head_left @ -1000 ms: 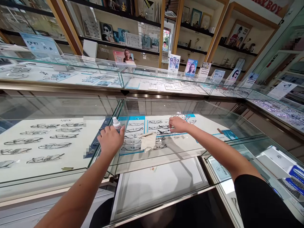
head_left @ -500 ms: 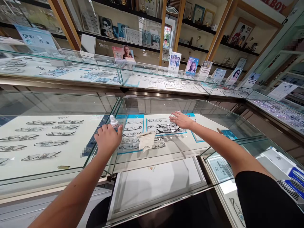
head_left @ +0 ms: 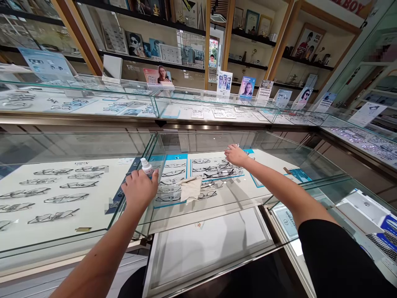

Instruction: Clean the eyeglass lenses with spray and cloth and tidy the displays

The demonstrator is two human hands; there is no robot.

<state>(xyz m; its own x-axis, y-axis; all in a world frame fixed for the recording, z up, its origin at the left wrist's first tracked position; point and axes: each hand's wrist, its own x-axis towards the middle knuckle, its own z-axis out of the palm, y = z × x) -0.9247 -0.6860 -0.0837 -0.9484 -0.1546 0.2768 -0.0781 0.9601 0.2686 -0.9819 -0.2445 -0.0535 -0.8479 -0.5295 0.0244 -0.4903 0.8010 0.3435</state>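
Observation:
My left hand [head_left: 141, 188] is wrapped round a small white bottle [head_left: 146, 166] with a white cap, held upright over the glass counter [head_left: 173, 140]. Farther forward on the right, my right hand [head_left: 237, 156] is over the counter's far part. Its fingers are slightly bent and apart, and I see nothing held in them. A beige cloth [head_left: 190, 189] lies on the glass between my hands. Near my right hand are dark-framed eyeglasses [head_left: 228, 171]; whether they are on the glass or under it I cannot tell.
Rows of eyeglasses [head_left: 66, 198] fill the case on the left. A white drawer or tray [head_left: 204, 244] shows below the counter's front edge. Behind stands another glass showcase [head_left: 217, 99] with upright cards [head_left: 246, 87] on it. A blue-and-white box [head_left: 381, 231] is at the right.
My right hand's fingers are more bent than before, and the hand has shifted slightly right. My left hand still holds the bottle. The camera view has tilted a little.

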